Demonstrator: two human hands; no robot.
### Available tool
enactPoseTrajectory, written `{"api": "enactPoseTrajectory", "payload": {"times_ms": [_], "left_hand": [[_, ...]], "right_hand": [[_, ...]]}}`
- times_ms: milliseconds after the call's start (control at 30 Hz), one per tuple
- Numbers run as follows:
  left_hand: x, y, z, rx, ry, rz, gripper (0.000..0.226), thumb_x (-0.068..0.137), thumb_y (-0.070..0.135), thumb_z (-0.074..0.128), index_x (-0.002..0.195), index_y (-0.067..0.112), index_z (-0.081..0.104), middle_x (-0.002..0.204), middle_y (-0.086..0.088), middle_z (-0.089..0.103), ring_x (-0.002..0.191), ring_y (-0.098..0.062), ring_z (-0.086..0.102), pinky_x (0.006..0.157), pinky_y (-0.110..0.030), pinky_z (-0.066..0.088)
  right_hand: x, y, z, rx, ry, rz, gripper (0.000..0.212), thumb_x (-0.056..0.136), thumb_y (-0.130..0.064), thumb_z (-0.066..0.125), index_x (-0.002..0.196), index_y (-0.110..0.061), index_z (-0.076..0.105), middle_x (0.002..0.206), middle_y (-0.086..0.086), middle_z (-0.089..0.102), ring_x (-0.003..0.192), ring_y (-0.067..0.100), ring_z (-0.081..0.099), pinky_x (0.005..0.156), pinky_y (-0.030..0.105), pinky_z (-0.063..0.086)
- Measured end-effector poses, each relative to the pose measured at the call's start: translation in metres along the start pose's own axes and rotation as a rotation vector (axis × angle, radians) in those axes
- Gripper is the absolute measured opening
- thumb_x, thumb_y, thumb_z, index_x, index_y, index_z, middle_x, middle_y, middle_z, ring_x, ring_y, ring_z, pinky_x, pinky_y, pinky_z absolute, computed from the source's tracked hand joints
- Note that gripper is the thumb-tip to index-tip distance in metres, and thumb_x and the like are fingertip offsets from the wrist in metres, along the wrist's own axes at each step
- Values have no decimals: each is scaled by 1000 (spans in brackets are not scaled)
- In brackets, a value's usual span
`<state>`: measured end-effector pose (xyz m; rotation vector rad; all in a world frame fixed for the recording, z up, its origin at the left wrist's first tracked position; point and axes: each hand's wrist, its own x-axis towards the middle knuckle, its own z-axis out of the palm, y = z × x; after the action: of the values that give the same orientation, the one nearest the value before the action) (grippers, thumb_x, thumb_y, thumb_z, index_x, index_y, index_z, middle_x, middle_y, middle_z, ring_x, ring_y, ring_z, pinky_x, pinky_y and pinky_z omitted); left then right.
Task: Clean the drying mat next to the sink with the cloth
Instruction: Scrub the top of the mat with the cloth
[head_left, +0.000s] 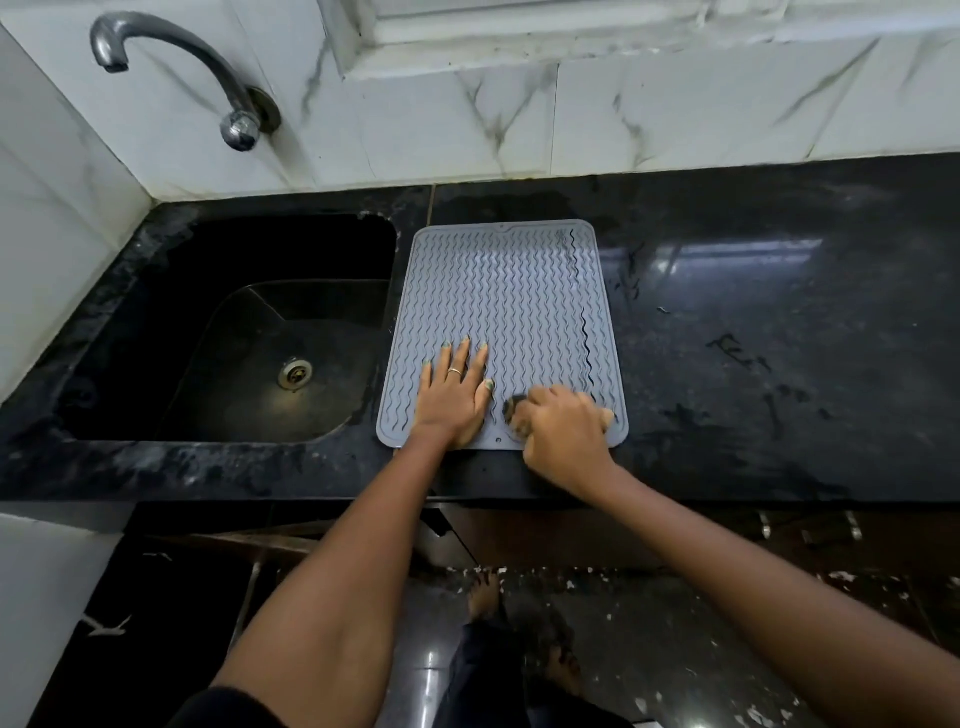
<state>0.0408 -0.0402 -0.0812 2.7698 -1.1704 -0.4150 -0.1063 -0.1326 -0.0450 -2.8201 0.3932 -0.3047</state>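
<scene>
The left hand (456, 395) lies flat on the mat (514, 301); the right hand (563, 428) is closed on the cloth (517, 415) at the mat's front edge. A hard rub could slide the mat off the counter (779, 338).

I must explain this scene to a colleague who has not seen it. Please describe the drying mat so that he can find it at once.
Start at the black sink sunk into the dark counter below the tap. Directly to its right lies the drying mat, flat on the counter, with the left hand pressed on it. It is the only pale grey thing there, rectangular with rounded corners and wavy ridges.
</scene>
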Motion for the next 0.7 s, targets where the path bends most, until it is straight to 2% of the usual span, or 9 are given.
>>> {"api": "enactPoseTrajectory", "payload": {"times_ms": [133, 167, 233, 300, 333, 400, 500, 633, 700], "left_hand": [[-6, 1, 1, -4, 3, -5, 55, 104, 41, 15, 153, 27, -5, 162, -1, -11, 149, -22, -12, 121, -43, -7], [-7, 1, 2, -7, 0, -6, 54, 104, 40, 15, 153, 27, -5, 162, -1, -11, 149, -22, -12, 121, -42, -7], [-9, 2, 2, -5, 6, -3, 53, 104, 38, 14, 153, 27, -5, 162, -2, -10, 149, -22, -12, 121, -42, -7], [-12, 1, 2, -20, 30, 3, 53, 104, 35, 16, 153, 27, -4, 162, -1, -7, 149, -21, -10, 121, -41, -6], [-12, 0, 1, -40, 43, 6, 52, 104, 33, 17, 153, 28, -1, 163, 0, -5, 149, -20, -8, 121, -39, -5], [-14, -5, 1, -70, 72, 20, 51, 104, 32, 19, 153, 31, 6, 163, 3, 2, 150, -17, -2, 120, -37, -1], [-11, -15, -4, -62, 144, 53, 48, 103, 34, 22, 151, 36, 20, 160, 7, 20, 147, -16, 13, 116, -37, 13], [3, -18, -13, -120, 285, 61, 39, 99, 35, 30, 132, 36, 51, 137, 8, 48, 127, -16, 37, 100, -35, 28], [20, -20, -19, -224, 291, 30, 32, 100, 34, 34, 117, 33, 62, 122, 6, 56, 117, -17, 42, 95, -35, 34]], "right_hand": [[31, 2, -25, 94, -262, 111, 23, 81, -16, 50, 84, -20, 72, 82, -2, 70, 75, 18, 63, 63, 23, 47], [47, 6, -28, 123, -221, 149, 24, 83, -14, 50, 87, -22, 72, 86, -3, 70, 76, 18, 62, 66, 25, 49], [72, 13, -27, 75, -131, 159, 29, 86, -11, 52, 106, -22, 68, 110, -2, 63, 98, 21, 56, 86, 41, 49], [80, 12, -18, -59, -215, 184, 39, 86, -8, 51, 123, -18, 58, 133, 4, 49, 120, 28, 42, 100, 54, 37], [76, 10, -12, -127, -243, 182, 40, 86, -7, 49, 125, -17, 55, 137, 5, 46, 123, 29, 39, 101, 56, 35], [53, 0, -2, -243, -198, 130, 38, 86, -8, 47, 124, -14, 53, 131, 5, 49, 119, 28, 42, 97, 54, 39], [8, -18, -3, -249, -160, 67, 35, 84, -12, 53, 118, -14, 55, 122, 5, 55, 111, 28, 47, 90, 51, 42], [4, -24, -26, -147, -396, 95, 29, 88, -17, 50, 116, -18, 59, 121, 1, 57, 109, 23, 50, 90, 43, 43], [36, -10, -48, 24, -567, 167, 20, 89, -18, 51, 100, -24, 67, 107, -2, 65, 98, 17, 58, 87, 35, 49]]}}
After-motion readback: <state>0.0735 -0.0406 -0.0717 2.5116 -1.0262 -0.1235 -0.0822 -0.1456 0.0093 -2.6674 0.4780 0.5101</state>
